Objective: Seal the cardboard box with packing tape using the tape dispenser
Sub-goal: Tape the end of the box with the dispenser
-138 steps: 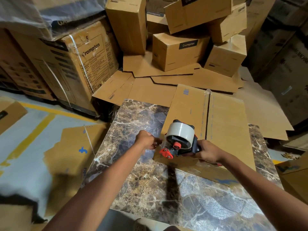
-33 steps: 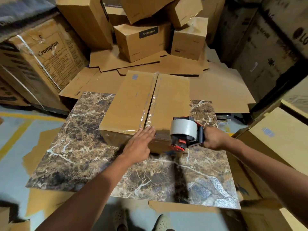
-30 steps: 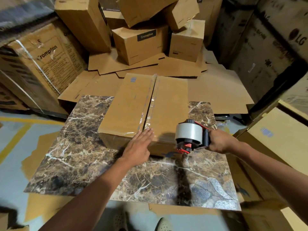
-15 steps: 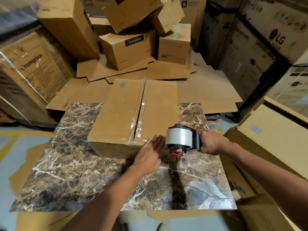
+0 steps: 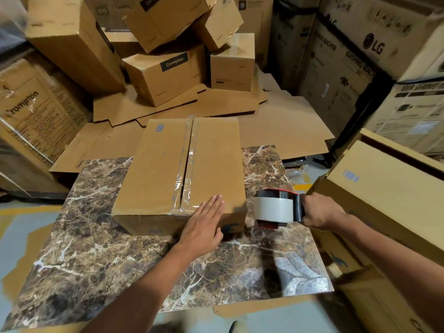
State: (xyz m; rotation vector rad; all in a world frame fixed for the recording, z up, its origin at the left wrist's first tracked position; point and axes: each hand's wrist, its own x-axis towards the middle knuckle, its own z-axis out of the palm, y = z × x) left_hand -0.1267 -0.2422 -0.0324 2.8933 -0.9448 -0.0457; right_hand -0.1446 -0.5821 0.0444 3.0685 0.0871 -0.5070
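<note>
At frame centre we note the left hand [image 5: 204, 227] lying flat on the box [image 5: 182, 169], steadying it; the right hand [image 5: 319, 213] grips the dispenser [image 5: 276, 209] beside it.

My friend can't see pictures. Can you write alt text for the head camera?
A person's left hand presses flat on the near edge of a taped cardboard box on a marble slab, while the right hand holds a tape dispenser beside the box's right corner. More boxes are piled behind.
</note>
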